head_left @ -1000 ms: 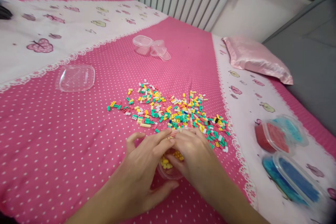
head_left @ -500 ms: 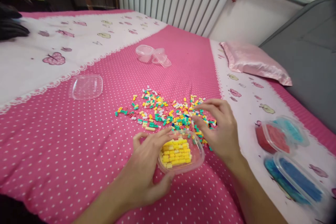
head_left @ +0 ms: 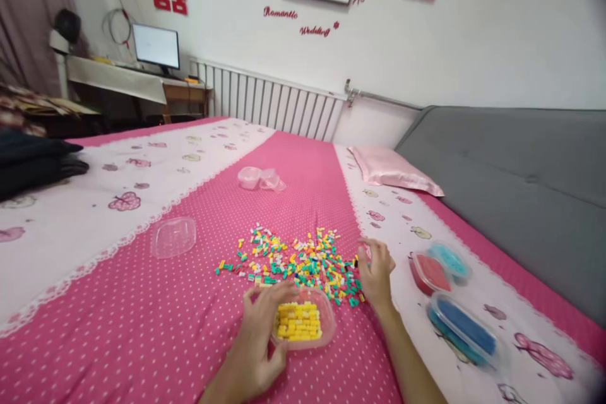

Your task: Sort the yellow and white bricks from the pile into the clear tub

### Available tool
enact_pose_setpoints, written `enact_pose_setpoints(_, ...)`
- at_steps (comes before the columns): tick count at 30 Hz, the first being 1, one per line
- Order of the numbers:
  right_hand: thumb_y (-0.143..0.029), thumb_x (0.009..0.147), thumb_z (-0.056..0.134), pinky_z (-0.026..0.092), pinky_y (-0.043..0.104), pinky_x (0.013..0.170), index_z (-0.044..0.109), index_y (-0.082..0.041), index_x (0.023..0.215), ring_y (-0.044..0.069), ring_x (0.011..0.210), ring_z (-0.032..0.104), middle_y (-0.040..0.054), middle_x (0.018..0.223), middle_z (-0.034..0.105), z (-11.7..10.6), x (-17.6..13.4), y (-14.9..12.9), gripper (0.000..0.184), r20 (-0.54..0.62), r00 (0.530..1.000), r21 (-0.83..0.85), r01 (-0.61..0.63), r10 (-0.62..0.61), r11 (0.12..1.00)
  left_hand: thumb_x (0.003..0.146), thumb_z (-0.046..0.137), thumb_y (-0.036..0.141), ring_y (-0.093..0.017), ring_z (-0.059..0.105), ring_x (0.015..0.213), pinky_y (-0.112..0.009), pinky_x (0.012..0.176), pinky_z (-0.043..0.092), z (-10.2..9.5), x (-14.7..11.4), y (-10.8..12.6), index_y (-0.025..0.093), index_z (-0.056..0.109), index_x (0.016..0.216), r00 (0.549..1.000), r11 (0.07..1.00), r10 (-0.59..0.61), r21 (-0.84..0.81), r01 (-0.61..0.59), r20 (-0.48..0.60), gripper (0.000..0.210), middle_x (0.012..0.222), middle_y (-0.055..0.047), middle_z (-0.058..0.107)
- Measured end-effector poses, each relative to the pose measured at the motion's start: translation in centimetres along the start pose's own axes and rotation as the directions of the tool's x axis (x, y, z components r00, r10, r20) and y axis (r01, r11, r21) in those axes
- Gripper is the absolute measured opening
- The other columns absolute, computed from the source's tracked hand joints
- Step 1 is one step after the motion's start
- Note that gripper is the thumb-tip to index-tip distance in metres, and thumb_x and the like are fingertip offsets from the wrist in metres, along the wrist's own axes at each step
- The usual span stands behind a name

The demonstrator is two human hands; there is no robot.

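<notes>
A clear plastic container (head_left: 326, 327) stands on the pink dotted bedspread, with rows of yellow building blocks (head_left: 298, 322) packed inside it. My left hand (head_left: 262, 334) is closed around its left side, thumb at the near edge and fingers over the far rim. Beyond the container spreads a loose pile of small building blocks (head_left: 307, 265) in green, yellow, white and pink. At the pile's right edge, my right hand (head_left: 377, 274) is raised with thumb and forefinger drawn close together. Whatever may be between those fingertips is too small to make out.
A clear lid (head_left: 174, 237) lies to the left. Empty-looking clear containers (head_left: 260, 179) sit further back. On the right are containers with red (head_left: 430, 273), turquoise (head_left: 451, 261) and blue (head_left: 464, 328) contents. A pink pillow (head_left: 392, 170) rests beside the grey headboard (head_left: 511, 183).
The view has tilted up, bringing the wall and desk in. My right hand has moved from over the pile to its right edge, its fingers closer together. My left hand stays at the container.
</notes>
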State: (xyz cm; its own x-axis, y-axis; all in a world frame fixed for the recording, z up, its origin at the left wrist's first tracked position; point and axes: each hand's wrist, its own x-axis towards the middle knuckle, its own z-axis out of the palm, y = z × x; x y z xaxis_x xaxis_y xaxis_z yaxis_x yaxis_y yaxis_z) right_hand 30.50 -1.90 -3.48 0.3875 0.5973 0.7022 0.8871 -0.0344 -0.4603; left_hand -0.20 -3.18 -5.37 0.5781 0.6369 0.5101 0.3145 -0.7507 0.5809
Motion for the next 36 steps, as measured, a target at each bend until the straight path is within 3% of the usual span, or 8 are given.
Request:
enact_pose_setpoints(5,-0.052,0.101,0.037,0.042,0.047,0.092,0.067,-0.022,0.106,0.03,0.103,0.058,0.0105,0.104,0.064,-0.9,-6.9,-1.4,0.043,-0.047,0.997,0.01,-0.061,0.061,0.998,0.091,0.045,0.024,-0.034,0.043,0.143,-0.059,0.114,0.028,0.0,-0.2,-0.5,0.029,0.025,0.153,0.998,0.999,0.023,0.047,-0.021,-0.056,0.065,0.156,-0.015,0.044)
enact_pose_setpoints(11,-0.055,0.1,0.034,0.043,0.053,0.095,0.068,-0.02,0.111,0.033,0.108,0.059,0.0147,0.111,0.066,-2.2,-12.0,-2.1,0.05,-0.024,0.994,-0.031,-0.107,0.107,0.994,0.088,0.059,0.051,-0.035,0.048,0.135,-0.058,0.111,0.038,0.4,-0.6,-0.7,0.026,0.043,0.142,0.964,0.992,-0.086,0.065,0.105,-0.251,0.061,0.144,-0.014,0.052)
enact_pose_setpoints(13,-0.054,0.1,0.033,0.04,0.058,0.101,0.067,-0.02,0.119,0.035,0.122,0.054,0.0166,0.124,0.064,-2.2,-12.3,-2.5,0.052,0.013,0.995,-0.054,-0.102,0.103,0.993,0.095,0.049,0.052,-0.034,0.05,0.129,-0.06,0.11,0.039,0.3,-0.8,-1.0,0.022,0.042,0.138,0.899,0.975,-0.177,0.055,0.217,-0.401,0.053,0.138,-0.015,0.053)
enact_pose_setpoints(16,-0.053,0.099,0.034,0.032,0.063,0.109,0.06,-0.022,0.137,0.038,0.142,0.039,0.0175,0.146,0.053,-1.8,-12.1,-3.3,0.055,0.069,0.993,-0.089,-0.085,0.092,0.992,0.106,0.031,0.041,-0.029,0.053,0.122,-0.056,0.104,0.046,-0.2,-1.0,-1.8,0.019,0.04,0.138,0.734,0.917,-0.311,0.011,0.398,-0.603,0.04,0.13,-0.015,0.053)
enact_pose_setpoints(19,-0.052,0.099,0.033,0.024,0.066,0.114,0.05,-0.024,0.148,0.037,0.151,0.027,0.017,0.158,0.042,-1.5,-11.8,-3.9,0.059,0.107,0.991,-0.121,-0.073,0.086,0.99,0.104,0.047,0.038,-0.027,0.057,0.119,-0.052,0.101,0.05,-0.8,-0.7,-2.2,0.017,0.05,0.135,0.635,0.868,-0.359,0.006,0.497,-0.685,0.038,0.13,-0.013,0.057)
enact_pose_setpoints(22,-0.051,0.1,0.03,0.018,0.065,0.117,0.045,-0.02,0.152,0.037,0.153,0.023,0.0185,0.162,0.036,-1.4,-11.5,-4.3,0.062,0.127,0.987,-0.144,-0.075,0.094,0.987,0.097,0.062,0.037,-0.025,0.062,0.116,-0.049,0.099,0.053,-1.2,-0.1,-2.1,0.017,0.06,0.128,0.672,0.85,-0.35,0.08,0.521,-0.653,0.037,0.13,-0.01,0.061)
enact_pose_setpoints(28,-0.048,0.1,0.03,0.023,0.061,0.116,0.051,-0.019,0.147,0.035,0.151,0.028,0.0191,0.158,0.042,-1.4,-10.9,-4.7,0.059,0.146,0.985,-0.127,-0.071,0.09,0.989,0.097,0.062,0.036,-0.023,0.064,0.112,-0.046,0.095,0.056,-1.6,1.3,-1.5,0.016,0.061,0.126,0.802,0.813,-0.338,0.276,0.512,-0.493,0.035,0.128,-0.01,0.063)
enact_pose_setpoints(36,-0.05,0.102,0.034,0.029,0.065,0.112,0.057,-0.024,0.138,0.035,0.145,0.037,0.0147,0.148,0.052,-1.9,-11.2,-4.2,0.05,-0.003,0.99,-0.006,-0.144,0.144,0.99,0.097,0.063,0.036,-0.024,0.064,0.112,-0.047,0.096,0.055,-2.5,2.6,-1.8,0.015,0.062,0.123,0.905,0.766,-0.325,0.484,0.422,-0.274,0.033,0.125,-0.01,0.064)
